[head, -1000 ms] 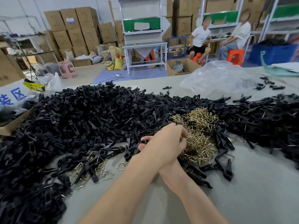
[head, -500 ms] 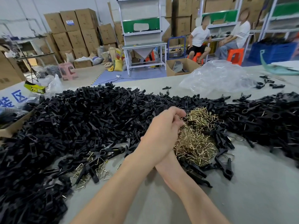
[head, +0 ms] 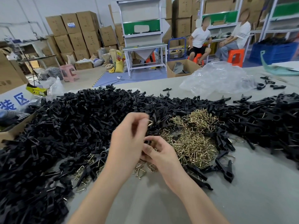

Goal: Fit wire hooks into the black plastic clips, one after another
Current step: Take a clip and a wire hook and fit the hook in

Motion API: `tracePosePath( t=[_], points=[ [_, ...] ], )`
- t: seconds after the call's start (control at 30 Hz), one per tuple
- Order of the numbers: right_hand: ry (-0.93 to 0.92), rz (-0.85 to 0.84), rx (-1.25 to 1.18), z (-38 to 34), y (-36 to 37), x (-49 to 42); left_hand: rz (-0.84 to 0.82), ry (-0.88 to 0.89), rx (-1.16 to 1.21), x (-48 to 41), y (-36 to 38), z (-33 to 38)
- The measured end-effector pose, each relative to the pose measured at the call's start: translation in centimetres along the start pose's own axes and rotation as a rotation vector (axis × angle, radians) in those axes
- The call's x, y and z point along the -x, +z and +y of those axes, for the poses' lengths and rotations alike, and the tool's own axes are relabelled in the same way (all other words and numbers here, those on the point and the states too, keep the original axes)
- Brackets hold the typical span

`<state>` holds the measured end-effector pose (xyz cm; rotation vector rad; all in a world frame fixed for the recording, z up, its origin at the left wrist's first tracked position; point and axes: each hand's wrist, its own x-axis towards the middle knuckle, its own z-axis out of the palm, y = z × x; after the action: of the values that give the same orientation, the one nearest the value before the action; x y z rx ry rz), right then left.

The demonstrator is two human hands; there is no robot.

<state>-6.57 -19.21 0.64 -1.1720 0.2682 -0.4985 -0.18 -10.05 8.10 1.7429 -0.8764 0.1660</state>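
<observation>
A big heap of black plastic clips (head: 68, 126) covers the left and middle of the table. A pile of brass-coloured wire hooks (head: 192, 139) lies just right of my hands. My left hand (head: 129, 136) is raised over the heap and pinches one wire hook (head: 149, 123) at its fingertips. Below it my right hand (head: 161, 153) grips a black clip (head: 147, 141), its round end sticking up between the fingers. The hook is a short way above the clip and apart from it. Clips with hooks fitted (head: 87, 167) lie to the lower left of my hands.
More black clips (head: 267, 120) stretch along the right side. A crumpled clear plastic bag (head: 216, 78) lies at the table's far edge, a cardboard box (head: 14, 128) at the left edge. Two people sit on orange stools beyond the table. Bare grey tabletop (head: 242, 199) lies near me.
My left hand has lifted out of the hook pile with one hook and moved left. My right hand, hidden under it before, now shows with a clip.
</observation>
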Motion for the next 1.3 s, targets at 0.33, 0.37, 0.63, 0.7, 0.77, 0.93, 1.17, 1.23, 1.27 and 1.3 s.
tracePosePath(
  t=[0.33, 0.37, 0.63, 0.7, 0.77, 0.93, 1.17, 1.23, 1.27, 1.3],
  points=[
    [-0.059, 0.007, 0.221, -0.1, 0.2, 0.4, 0.240, -0.577, 0.661, 4.0, -2.2, -5.8],
    [-0.069, 0.008, 0.210, 0.0, 0.2, 0.4, 0.234, -0.591, 0.686, 4.0, -2.0, -5.8],
    [-0.104, -0.084, 0.093, 0.7, 0.9, 0.5, 0.222, -0.764, 0.812, 4.3, -1.3, -5.5],
    [-0.123, -0.072, 0.060, 0.8, 1.1, 0.5, 0.198, -0.778, 0.871, 4.5, -1.1, -5.2],
    [-0.136, -0.072, 0.039, 0.8, 1.2, 0.5, 0.192, -0.781, 0.905, 4.5, -1.0, -5.2],
    [-0.153, -0.062, 0.096, 1.0, 1.0, 0.3, 0.156, -0.784, 0.907, 4.5, -0.8, -5.0],
    [-0.219, -0.065, 0.451, 1.2, 1.6, 0.9, 0.034, -0.650, 0.443, 5.3, -0.6, -5.9],
    [-0.246, -0.071, 0.545, 1.5, 1.8, 1.2, -0.009, -0.722, 0.558, 5.0, -0.7, -5.2],
    [-0.263, -0.075, 0.574, 1.5, 1.9, 1.4, -0.009, -0.768, 0.629, 4.7, -0.9, -4.8],
    [-0.291, -0.074, 0.613, 1.5, 2.0, 1.5, -0.009, -0.810, 0.715, 4.5, -1.1, -4.6]
  ],
)
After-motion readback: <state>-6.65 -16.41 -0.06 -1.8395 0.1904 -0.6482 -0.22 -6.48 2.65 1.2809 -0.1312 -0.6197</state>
